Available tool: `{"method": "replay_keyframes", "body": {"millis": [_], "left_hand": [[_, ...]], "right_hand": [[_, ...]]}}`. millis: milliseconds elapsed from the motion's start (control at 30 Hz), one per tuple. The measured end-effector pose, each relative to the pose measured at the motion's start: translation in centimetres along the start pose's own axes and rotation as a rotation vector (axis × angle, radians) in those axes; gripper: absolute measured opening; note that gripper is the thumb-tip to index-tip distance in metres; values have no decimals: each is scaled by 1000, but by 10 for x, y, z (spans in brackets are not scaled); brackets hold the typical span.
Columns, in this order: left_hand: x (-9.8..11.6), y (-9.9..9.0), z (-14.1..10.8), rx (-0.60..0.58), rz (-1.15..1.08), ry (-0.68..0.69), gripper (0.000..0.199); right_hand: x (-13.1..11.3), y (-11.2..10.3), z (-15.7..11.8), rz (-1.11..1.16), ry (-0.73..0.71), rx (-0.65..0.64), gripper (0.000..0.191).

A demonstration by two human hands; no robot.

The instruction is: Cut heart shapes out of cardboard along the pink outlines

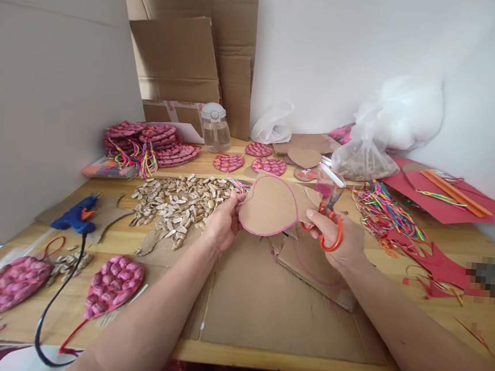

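My left hand (223, 221) grips the left edge of a piece of cardboard (269, 205) that has a rounded heart outline drawn on it in purple. Orange-handled scissors (332, 233) are in my right hand (340, 237), blades pointing up and away. The thumb and fingers of that hand also meet the cardboard's right edge. Part of the outline follows the cut edge at the lower left, while spare cardboard remains at the upper right. Below lie a cardboard offcut (318, 272) with a curved purple line and a large flat cardboard sheet (279, 315).
Peanut shells (185, 200) are heaped at the left, near a blue glue gun (75, 216) and pink shell-covered pieces (115, 283). A water bottle (215, 131) stands behind. Colourful cords (386, 212), red paper scraps (440, 266) and a plastic bag (365, 158) lie right.
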State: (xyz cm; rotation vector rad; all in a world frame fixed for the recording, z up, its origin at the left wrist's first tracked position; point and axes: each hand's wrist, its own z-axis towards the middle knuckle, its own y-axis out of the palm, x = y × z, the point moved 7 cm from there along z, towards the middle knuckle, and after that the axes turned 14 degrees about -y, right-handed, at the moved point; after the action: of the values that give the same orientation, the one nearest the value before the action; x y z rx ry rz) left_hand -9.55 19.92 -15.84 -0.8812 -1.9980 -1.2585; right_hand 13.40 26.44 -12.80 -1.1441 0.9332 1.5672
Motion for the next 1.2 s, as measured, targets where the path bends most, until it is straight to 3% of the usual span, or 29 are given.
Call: {"method": "replay_keyframes", "body": {"millis": [100, 167, 367, 700, 800, 967, 1200], "left_hand": [[1, 1, -1, -30, 9, -36, 62], [1, 4, -1, -66, 6, -40, 67], [4, 5, -3, -39, -62, -26, 43], [3, 8, -4, -103, -21, -27, 55], [2, 9, -5, -115, -6, -9, 49], [-10, 11, -9, -113, 151, -49, 49], [-15, 9, -9, -75, 104, -81, 50]], "right_hand": [[-4, 0, -1, -40, -5, 22, 39], [-6, 1, -1, -51, -13, 39, 38], [3, -2, 1, -50, -18, 48, 37], [3, 0, 1, -1, -50, 54, 30], [-1, -1, -1, -86, -32, 72, 32], [-16, 3, -6, -392, -103, -55, 35], [-26, 5, -9, -457, -159, -69, 39]]}}
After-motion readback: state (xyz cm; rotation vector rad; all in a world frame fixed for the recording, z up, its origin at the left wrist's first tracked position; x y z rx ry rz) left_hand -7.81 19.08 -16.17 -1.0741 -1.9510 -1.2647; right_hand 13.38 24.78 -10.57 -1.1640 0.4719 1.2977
